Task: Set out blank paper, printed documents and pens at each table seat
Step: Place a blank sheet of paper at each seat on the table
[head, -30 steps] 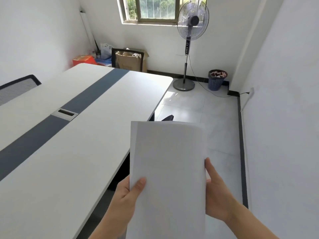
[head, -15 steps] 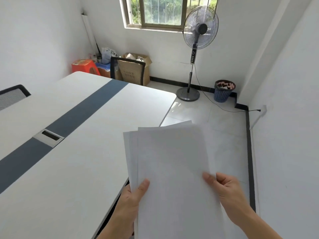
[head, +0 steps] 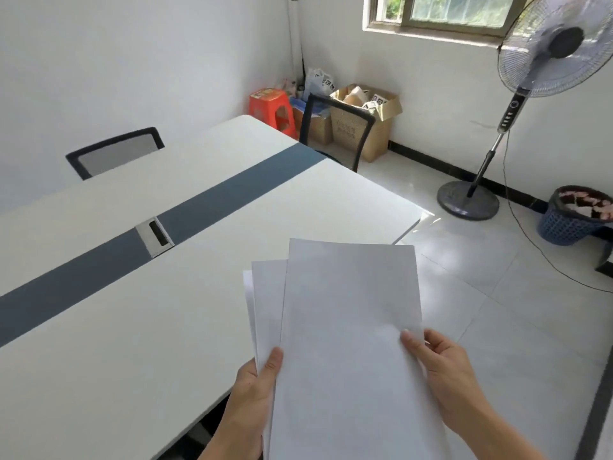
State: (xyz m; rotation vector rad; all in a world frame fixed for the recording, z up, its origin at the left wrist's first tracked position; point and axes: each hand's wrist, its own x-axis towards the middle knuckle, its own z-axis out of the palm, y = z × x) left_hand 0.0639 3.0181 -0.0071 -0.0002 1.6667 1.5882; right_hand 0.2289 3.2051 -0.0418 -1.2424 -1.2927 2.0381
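Note:
I hold a small stack of blank white paper (head: pixel 348 327) in front of me, over the near right edge of the long white table (head: pixel 116 327). The sheets are fanned, with two lower sheets sticking out at the left. My left hand (head: pixel 255 390) grips the stack's left edge, thumb on top. My right hand (head: pixel 441 370) pinches the top sheet at its right edge. No pens or printed documents are in view.
A grey stripe with a cable slot (head: pixel 154 232) runs down the table. One mesh chair (head: pixel 114 152) stands at the far side, another (head: pixel 335 127) at the table's end. A standing fan (head: pixel 517 104), a bin (head: pixel 577 214), cardboard boxes (head: pixel 368 117) and a red stool (head: pixel 270 106) line the far wall.
The view has swung left toward the table. The stack, held as one squared block a second ago, is now fanned, and my right hand has slid the top sheet to the right.

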